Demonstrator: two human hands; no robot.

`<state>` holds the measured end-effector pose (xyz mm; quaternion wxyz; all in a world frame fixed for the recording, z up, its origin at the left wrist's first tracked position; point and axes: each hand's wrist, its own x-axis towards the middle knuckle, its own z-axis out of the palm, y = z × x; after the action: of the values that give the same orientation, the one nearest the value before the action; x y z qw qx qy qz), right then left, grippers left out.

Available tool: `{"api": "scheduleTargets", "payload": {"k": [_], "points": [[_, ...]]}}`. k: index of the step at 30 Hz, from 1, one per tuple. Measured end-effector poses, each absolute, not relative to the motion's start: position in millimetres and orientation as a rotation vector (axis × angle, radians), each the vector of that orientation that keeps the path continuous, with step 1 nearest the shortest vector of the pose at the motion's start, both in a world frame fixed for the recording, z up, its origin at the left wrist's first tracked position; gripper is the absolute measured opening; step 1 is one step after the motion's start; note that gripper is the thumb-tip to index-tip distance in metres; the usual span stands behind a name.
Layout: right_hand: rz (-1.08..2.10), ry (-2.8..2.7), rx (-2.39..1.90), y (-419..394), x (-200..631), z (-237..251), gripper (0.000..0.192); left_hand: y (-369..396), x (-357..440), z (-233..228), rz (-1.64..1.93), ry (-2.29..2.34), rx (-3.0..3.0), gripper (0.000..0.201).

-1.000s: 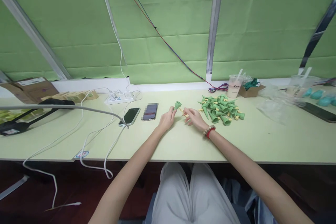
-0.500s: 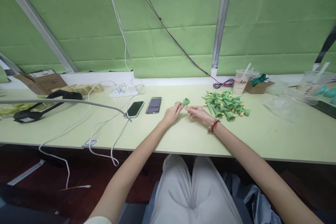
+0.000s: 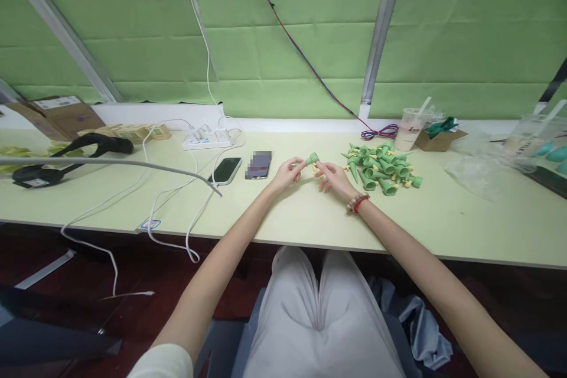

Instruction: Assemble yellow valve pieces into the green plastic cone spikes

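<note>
My left hand (image 3: 287,175) is closed around the narrow end of a small green cone-shaped piece (image 3: 312,158), whose wide end points to the right. A small yellow bit shows beneath its rim. From the right, my right hand (image 3: 335,181) pinches at that rim with thumb and forefinger, its other fingers loosely curled. Just beyond it lies a pile of similar green cone-shaped pieces (image 3: 384,166), several with small yellow parts on them.
Two phones (image 3: 228,170) lie left of my hands, near a white power strip (image 3: 207,139) and loose white cables. A drink cup (image 3: 408,130), a small cardboard box (image 3: 438,140) and a clear plastic bag (image 3: 476,174) stand to the right. A black strapped device (image 3: 80,156) sits far left.
The green cone-shaped piece has turned in my fingers, its wide end now facing more to the right. My right forefinger has moved up to its rim. The whole view has shifted slightly.
</note>
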<state>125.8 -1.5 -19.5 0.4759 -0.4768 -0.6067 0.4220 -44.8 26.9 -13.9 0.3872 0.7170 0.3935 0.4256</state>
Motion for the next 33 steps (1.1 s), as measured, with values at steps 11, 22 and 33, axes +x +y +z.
{"api": "scheduleTargets", "payload": {"k": [11,22,33], "points": [[1.677,-1.205,-0.918,3,135,-16,0.016,25,-41,-19,0.912,0.837,1.603,0.038],[1.79,-1.288,-0.823,-3,131,-15,0.022,18,-35,-12,0.958,0.659,1.382,0.033],[1.961,-1.009,-0.646,1,135,-10,0.02,19,-39,-7,0.956,0.654,1.395,0.034]]}}
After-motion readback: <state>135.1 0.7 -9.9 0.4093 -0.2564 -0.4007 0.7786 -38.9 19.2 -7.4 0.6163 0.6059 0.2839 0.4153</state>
